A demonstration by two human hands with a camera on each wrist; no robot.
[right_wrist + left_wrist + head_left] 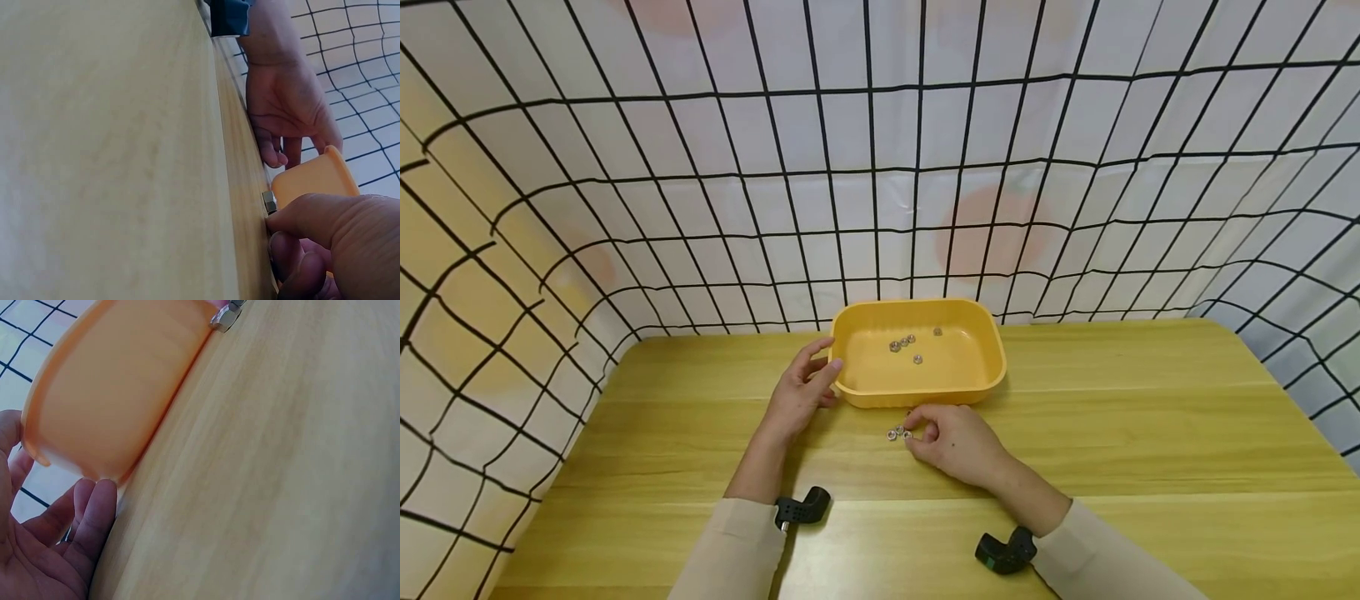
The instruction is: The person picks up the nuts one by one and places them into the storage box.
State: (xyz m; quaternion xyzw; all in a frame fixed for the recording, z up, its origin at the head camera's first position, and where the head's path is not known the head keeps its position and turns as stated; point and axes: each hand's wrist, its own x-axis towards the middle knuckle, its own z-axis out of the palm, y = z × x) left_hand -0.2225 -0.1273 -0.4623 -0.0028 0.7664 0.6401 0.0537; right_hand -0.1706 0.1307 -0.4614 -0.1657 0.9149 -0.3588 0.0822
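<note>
Left hand (pixel 793 396) curls its fingers round the yellow tray (pixel 917 399), mid-frame; right hand (pixel 961 443), fingertips nearly meeting beside the nuts (pixel 892 435), grip unclear. They look light, hard, slippery: pinch the flats!

No txt, labels, brands, nos. or signs legible in any view, incl. on yellow tray (pixel 925 400), nuts (pixel 895 347), wrist cams (pixel 805 507), counter (pixel 1120 467).
</note>
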